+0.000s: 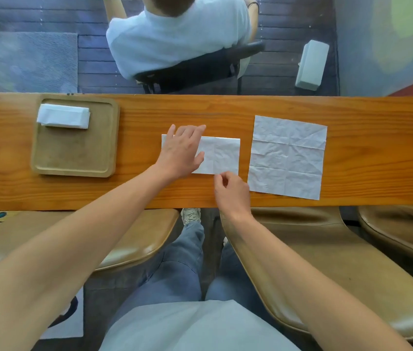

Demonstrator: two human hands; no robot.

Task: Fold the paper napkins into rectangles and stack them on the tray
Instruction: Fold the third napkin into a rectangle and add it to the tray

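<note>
A long wooden counter (225,110) runs across the middle of the frame, seen from above. Left of centre on it sits a square wooden tray (73,158), and in the tray's upper left corner lies a small stack of folded napkins (63,119), white and rectangular, touching the tray's floor near its far rim. In the centre of the counter lies a half-folded napkin (223,154), a flat white rectangle with its long side running left to right. The left hand (182,150) rests palm down on the left part of this napkin, fingers spread flat and pressing the paper to the wood, so its grip is wide and holds nothing. The right hand (230,191) sits at the napkin's lower edge, right of centre, with thumb and forefinger drawn narrow into a pinch at the paper's border; whether they actually clasp the edge cannot be told. Just to the right, apart from the folded piece, an open napkin (287,157) lies spread flat as a creased square. Beyond the counter, at the top of the frame, another person in a light shirt (175,34) sits on a dark chair (200,69), back to the camera.
</note>
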